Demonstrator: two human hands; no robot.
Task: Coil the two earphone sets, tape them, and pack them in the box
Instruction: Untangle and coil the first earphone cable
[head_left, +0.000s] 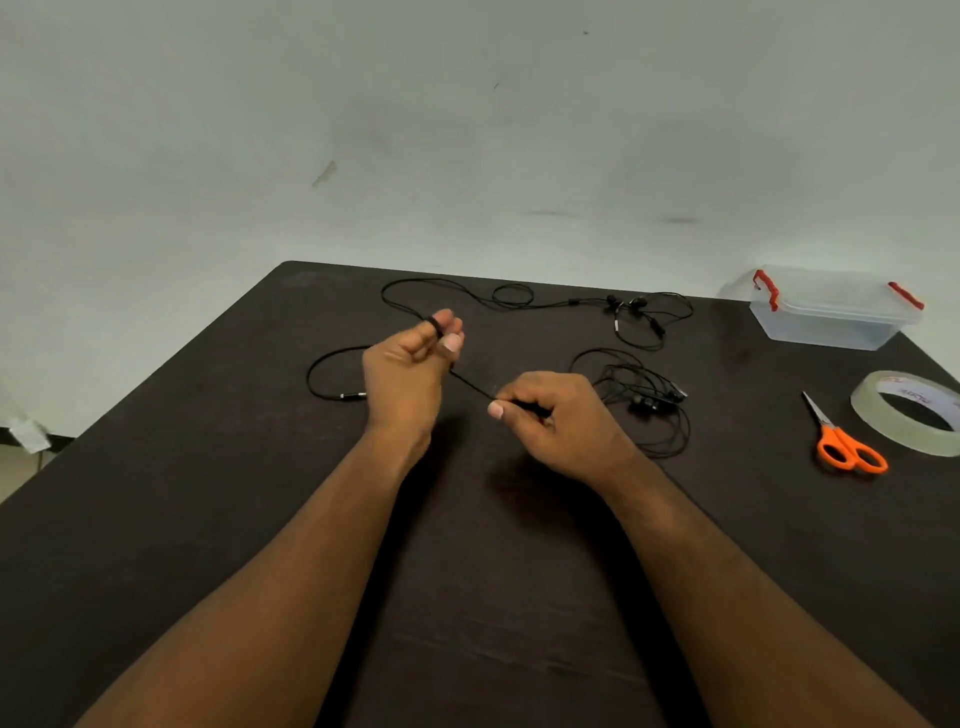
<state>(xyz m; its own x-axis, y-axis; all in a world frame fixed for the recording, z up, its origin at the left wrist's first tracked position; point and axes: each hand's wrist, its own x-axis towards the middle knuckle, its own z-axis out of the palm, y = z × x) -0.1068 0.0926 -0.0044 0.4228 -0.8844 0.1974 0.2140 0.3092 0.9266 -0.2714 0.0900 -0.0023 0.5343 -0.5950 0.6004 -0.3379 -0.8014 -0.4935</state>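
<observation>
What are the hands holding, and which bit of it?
A black earphone cable. The left hand has it looped round its fingertips; the right hand pinches the stretch just beyond. Both grips are on bare cord.

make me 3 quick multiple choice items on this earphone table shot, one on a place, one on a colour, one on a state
1. Where do the scissors lie?
A. inside the box
B. beside the tape roll, on its left in the picture
C. under the left hand

2. What colour are the clips on the box?
A. red
B. blue
C. green

3. What is the right hand doing?
A. resting flat
B. pinching an earphone cable
C. holding the tape

Answers: 1 B, the scissors are on the table next to the roll. 2 A, both clips show red. 3 B, the cable runs from its fingertips to the left hand.
</observation>
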